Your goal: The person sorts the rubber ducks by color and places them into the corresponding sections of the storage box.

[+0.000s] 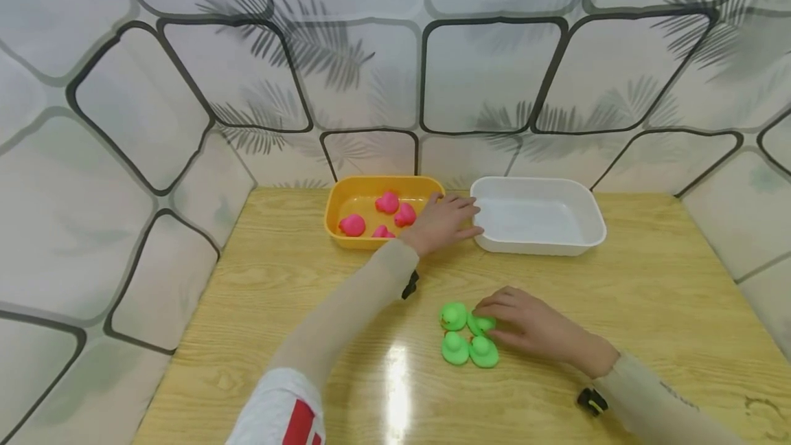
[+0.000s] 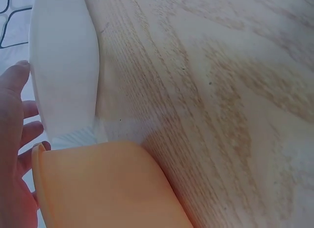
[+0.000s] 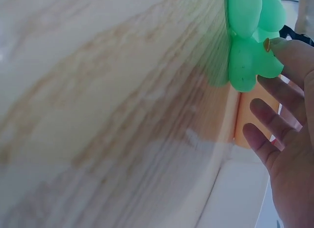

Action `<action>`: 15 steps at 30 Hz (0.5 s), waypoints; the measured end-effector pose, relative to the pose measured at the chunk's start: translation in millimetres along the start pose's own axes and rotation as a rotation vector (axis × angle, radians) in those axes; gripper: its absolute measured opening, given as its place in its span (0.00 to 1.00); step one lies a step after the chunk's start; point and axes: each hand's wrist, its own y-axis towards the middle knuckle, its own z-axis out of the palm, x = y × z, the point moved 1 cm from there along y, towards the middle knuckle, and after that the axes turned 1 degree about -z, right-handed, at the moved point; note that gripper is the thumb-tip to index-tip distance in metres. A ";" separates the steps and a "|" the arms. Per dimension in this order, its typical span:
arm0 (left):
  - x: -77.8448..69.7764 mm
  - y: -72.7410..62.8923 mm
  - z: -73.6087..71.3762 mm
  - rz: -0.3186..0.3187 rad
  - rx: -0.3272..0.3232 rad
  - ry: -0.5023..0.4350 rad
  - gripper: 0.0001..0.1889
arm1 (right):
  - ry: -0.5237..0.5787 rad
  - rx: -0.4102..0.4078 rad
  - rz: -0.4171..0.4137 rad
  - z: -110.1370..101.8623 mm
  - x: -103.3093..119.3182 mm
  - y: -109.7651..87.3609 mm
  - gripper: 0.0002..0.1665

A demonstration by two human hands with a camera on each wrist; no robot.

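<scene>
Several green rubber ducks sit close together in a small square block on the table. My right hand is at the far right one, a green rubber duck, with thumb and index finger on either side of its head; the other fingers stay spread. My left hand reaches over the right end of the orange basket, its fingers spread toward the white basket and its fingertips at that basket's left rim. Several pink rubber ducks lie in the orange basket, partly hidden by the left hand and the front wall.
The two baskets stand side by side at the back of the wooden table, with a narrow gap between them. Behind them rises a stone-patterned wall covering. A black wrist strap shows on the right arm.
</scene>
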 end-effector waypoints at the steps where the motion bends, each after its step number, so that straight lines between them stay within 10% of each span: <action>1: 0.0 -0.2 -0.6 -0.002 0.002 -0.009 0.30 | 0.000 -0.002 -0.010 -0.3 0.1 0.7 0.22; 15: 0.6 2.8 -0.1 -0.017 -0.016 -0.047 0.32 | -0.054 -0.018 -0.116 -10.7 -0.8 -0.3 0.28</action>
